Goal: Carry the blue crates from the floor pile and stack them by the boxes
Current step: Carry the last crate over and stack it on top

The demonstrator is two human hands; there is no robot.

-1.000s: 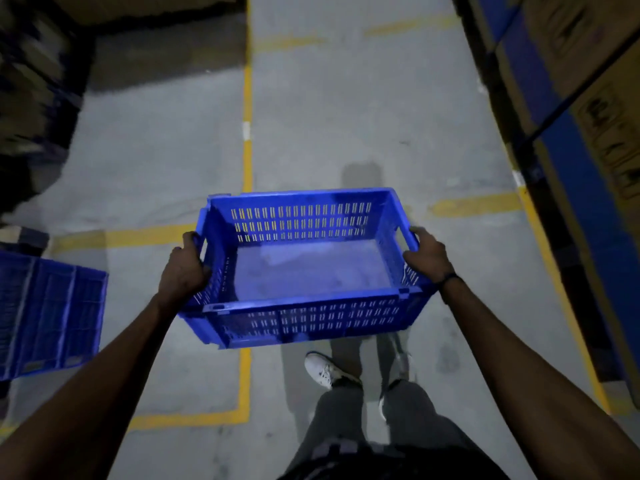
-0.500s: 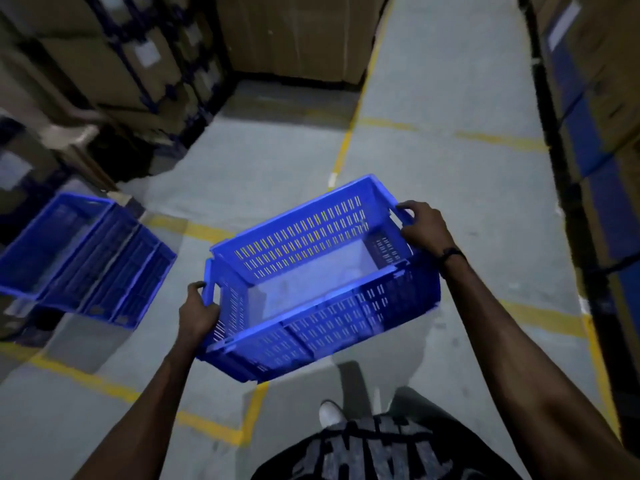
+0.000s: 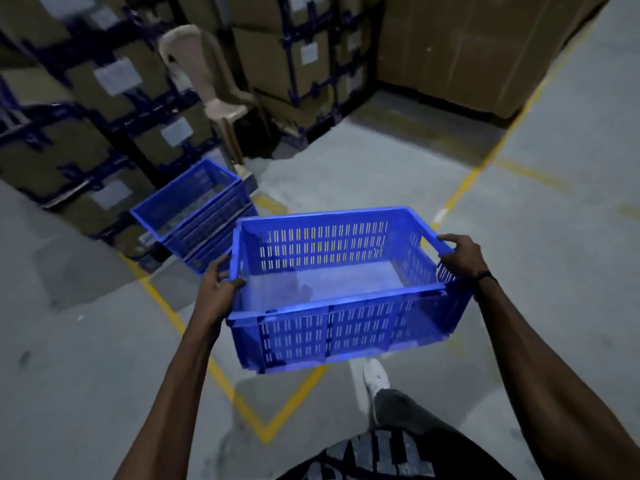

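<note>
— Hands? 
— Left hand (image 3: 217, 292) and right hand (image 3: 459, 255) grip the end rims of an empty blue crate (image 3: 341, 292), mid-frame above the floor (image 3: 519, 237).
— Beyond? 
— Stacked blue crates (image 3: 194, 209) sit left of centre, beside strapped cardboard boxes (image 3: 86, 109).

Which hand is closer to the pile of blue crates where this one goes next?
Left. The left hand grips the carried crate on the side nearest the stacked crates by the boxes. The right hand grips the far end, so the left would probably lead.
</note>
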